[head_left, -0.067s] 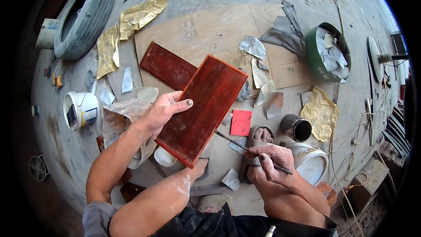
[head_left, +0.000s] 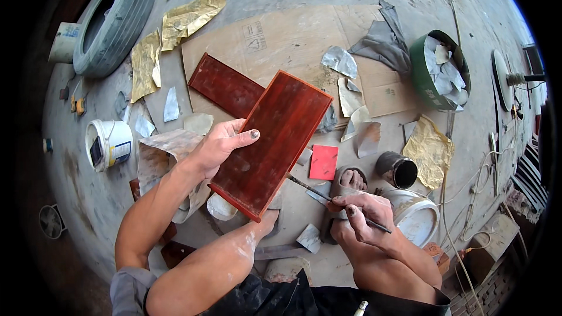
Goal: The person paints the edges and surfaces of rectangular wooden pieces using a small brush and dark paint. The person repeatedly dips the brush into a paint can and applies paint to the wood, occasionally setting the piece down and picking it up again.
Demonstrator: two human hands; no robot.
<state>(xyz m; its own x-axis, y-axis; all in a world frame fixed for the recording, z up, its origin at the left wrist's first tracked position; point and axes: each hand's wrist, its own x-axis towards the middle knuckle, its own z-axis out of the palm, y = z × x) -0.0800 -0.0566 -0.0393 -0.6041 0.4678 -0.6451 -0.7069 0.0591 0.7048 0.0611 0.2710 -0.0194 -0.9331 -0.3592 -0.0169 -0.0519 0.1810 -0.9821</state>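
My left hand (head_left: 225, 145) grips a reddish-brown wooden panel with raised edges (head_left: 274, 140) by its left side, thumb on the upper face. The panel is held tilted above my knees. Between the fingers and thumb of my right hand (head_left: 364, 213) is a thin dark-handled paintbrush (head_left: 315, 191). Its tip meets the panel's lower right edge; whether it touches cannot be made out. Beyond, a second reddish-brown panel (head_left: 225, 85) lies on the cardboard, partly covered by the held one. A dark open can (head_left: 397, 169) stands beyond my right hand.
Flattened cardboard (head_left: 293, 29) covers the floor ahead, with sandpaper scraps (head_left: 350, 95) and a grey cloth (head_left: 383, 44) on and around it. A green round tub (head_left: 417, 64) is at right. At left are a tyre (head_left: 126, 29) and a white bucket (head_left: 120, 140). Another white bucket (head_left: 418, 216) stands beside my right leg.
The view has shifted very slightly. Both hands, the panel and the paintbrush keep the same positions relative to one another.
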